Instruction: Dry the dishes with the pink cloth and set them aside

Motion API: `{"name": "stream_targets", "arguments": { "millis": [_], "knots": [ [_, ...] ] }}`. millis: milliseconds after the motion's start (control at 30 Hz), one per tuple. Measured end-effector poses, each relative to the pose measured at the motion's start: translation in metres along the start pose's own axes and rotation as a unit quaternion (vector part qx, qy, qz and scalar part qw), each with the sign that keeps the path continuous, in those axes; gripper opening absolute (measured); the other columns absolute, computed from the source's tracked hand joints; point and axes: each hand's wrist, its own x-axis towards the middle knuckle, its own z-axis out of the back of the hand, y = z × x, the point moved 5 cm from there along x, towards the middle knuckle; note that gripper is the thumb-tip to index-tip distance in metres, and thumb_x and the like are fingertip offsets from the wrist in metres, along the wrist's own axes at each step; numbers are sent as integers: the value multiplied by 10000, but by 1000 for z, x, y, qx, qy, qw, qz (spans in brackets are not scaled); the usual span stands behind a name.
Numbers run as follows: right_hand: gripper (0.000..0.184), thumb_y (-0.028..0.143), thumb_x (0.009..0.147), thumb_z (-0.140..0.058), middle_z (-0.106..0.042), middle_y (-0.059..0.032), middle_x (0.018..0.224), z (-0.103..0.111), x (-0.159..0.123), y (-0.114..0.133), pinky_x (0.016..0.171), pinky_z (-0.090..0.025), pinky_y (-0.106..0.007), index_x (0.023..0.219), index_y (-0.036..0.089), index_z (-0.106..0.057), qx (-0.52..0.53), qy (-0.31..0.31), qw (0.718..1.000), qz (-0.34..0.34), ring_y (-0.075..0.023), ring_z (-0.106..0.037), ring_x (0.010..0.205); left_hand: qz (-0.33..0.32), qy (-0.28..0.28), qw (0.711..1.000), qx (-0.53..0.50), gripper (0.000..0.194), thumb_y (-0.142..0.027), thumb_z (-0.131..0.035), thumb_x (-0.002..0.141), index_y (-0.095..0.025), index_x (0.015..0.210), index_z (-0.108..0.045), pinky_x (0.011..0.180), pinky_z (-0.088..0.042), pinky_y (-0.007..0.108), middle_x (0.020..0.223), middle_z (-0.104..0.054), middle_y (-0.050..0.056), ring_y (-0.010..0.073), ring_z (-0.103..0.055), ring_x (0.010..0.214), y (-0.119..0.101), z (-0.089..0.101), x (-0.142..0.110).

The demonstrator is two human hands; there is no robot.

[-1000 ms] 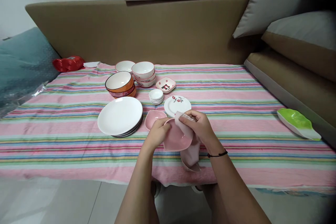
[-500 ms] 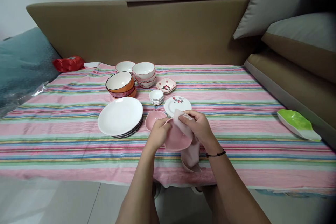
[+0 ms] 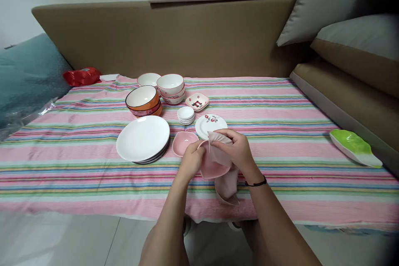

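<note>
My left hand [image 3: 191,160] is closed on the left rim of a pink bowl [image 3: 212,168], which is held tilted above the striped cloth. A pale pink wiping cloth [image 3: 220,153] is pinched in my right hand [image 3: 238,149] and laid over the bowl's right rim; its loose end hangs below. Just behind the held bowl, a second pink bowl [image 3: 183,142] rests on the striped cloth. A white plate with red flowers [image 3: 210,124] lies beyond my right hand, partly covered by the wiping cloth.
A stack of large white plates [image 3: 143,137] is on the left. Behind it stand orange bowls [image 3: 152,106] and red-rimmed bowls [image 3: 171,87]. Small white dishes [image 3: 186,114] and a cow-pattern dish [image 3: 197,101] sit mid-back. A green leaf-shaped dish [image 3: 353,145] lies far right, by cushions.
My left hand and the pink bowl have shifted slightly right. The wiping cloth's upper part has folded differently over the rim under my right fingers. The other dishes stay put.
</note>
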Motion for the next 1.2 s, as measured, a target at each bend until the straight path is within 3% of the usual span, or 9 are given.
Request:
{"name": "stream_targets", "arguments": {
  "millis": [133,333,400,533,700,900,1033,1100,1200],
  "knots": [
    [227,381,668,-739,-722,-51,817,6,0,-1,715,-493,-318,752,171,-722,1,-64,998,-4,-226,-648,788,7,12,1000,8,242,-161,-380,660,-168,723,-613,675,-387,260,757,-614,18,173,-505,753,-2,-8,-1],
    [378,286,734,-667,-649,-53,1190,6,3,-3,934,-467,-369,1105,218,-679,37,62,997,-6,-248,-590,1113,30,-36,998,-44,144,-163,-408,649,-167,647,-552,577,-351,249,647,-548,-5,145,-447,641,4,1,3],
    [426,255,719,-671,-628,-55,1225,5,3,-3,949,-452,-362,1143,217,-653,37,82,996,-4,-242,-571,1137,25,-43,998,-48,139,-160,-411,647,-167,643,-550,565,-347,243,629,-538,-12,140,-438,627,4,3,4],
    [304,295,665,-723,-694,-57,963,2,3,-2,782,-479,-318,939,173,-676,13,37,999,-16,-219,-625,895,-12,-18,1000,-22,213,-150,-392,682,-155,700,-604,649,-390,245,711,-601,4,154,-496,717,-1,-1,2],
    [290,379,590,-776,-597,1,666,1,1,0,578,-399,-246,684,160,-610,-11,-23,999,-32,-151,-532,650,-27,13,1000,8,327,-130,-372,695,-151,828,-670,745,-418,260,851,-671,25,176,-555,816,-5,-5,1],
    [260,385,690,-706,-551,1,638,1,1,0,574,-368,-235,638,151,-606,-13,-10,1000,-2,-133,-482,642,-33,29,998,34,369,-133,-374,694,-148,887,-688,788,-417,283,889,-682,38,204,-565,890,-7,0,0],
    [392,414,819,-567,-432,13,559,2,4,0,543,-321,-239,532,155,-504,-9,-4,999,34,-107,-401,576,-22,31,998,43,320,-144,-376,697,-146,823,-670,731,-406,272,836,-663,31,189,-545,816,-7,1,-2],
    [364,407,847,-532,-502,4,612,0,5,0,585,-362,-242,586,155,-551,3,16,999,39,-121,-457,616,-8,17,999,35,278,-142,-380,687,-148,770,-645,687,-394,262,793,-643,23,177,-526,770,-5,1,-2],
    [212,362,808,-595,-658,-28,910,-6,5,0,763,-439,-267,879,176,-667,30,57,997,33,-174,-582,854,-3,-15,1000,9,212,-138,-386,672,-157,699,-595,635,-373,248,716,-599,7,159,-493,712,-1,2,0]
  ]
}}
